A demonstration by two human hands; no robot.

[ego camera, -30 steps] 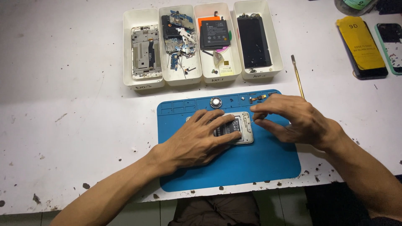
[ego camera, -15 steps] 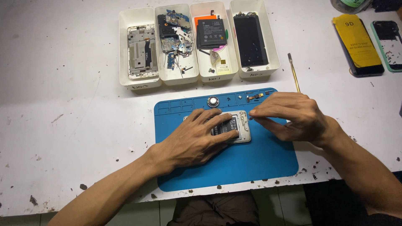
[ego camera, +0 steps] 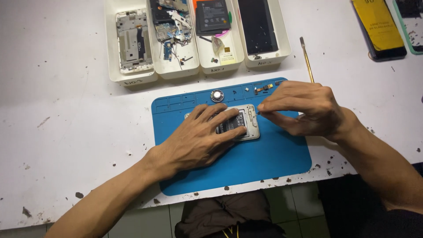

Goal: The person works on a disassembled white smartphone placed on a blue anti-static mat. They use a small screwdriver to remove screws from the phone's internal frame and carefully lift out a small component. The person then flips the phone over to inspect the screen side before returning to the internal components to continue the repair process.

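An opened phone body (ego camera: 246, 123) with a dark battery showing lies on a blue work mat (ego camera: 264, 163). My left hand (ego camera: 198, 139) presses flat on the phone, fingers spread over the battery. My right hand (ego camera: 304, 108) hovers at the phone's upper right corner, with thumb and forefinger pinched together at its edge; whether they hold a tiny part is too small to tell. A round silver part (ego camera: 217, 95) and some small parts (ego camera: 264, 88) sit in the mat's top compartments.
Several white trays stand behind the mat: a phone frame (ego camera: 132, 39), circuit parts (ego camera: 169, 26), a battery (ego camera: 213, 16), a dark screen (ego camera: 257, 26). A thin metal pry tool (ego camera: 306, 59) lies right of them. A yellow packet (ego camera: 378, 26) lies far right. The table edge is near.
The view has drawn closer and shifted. My right hand's fingers have lifted and pinched at the phone's upper right corner. My left hand stays flat on the phone.
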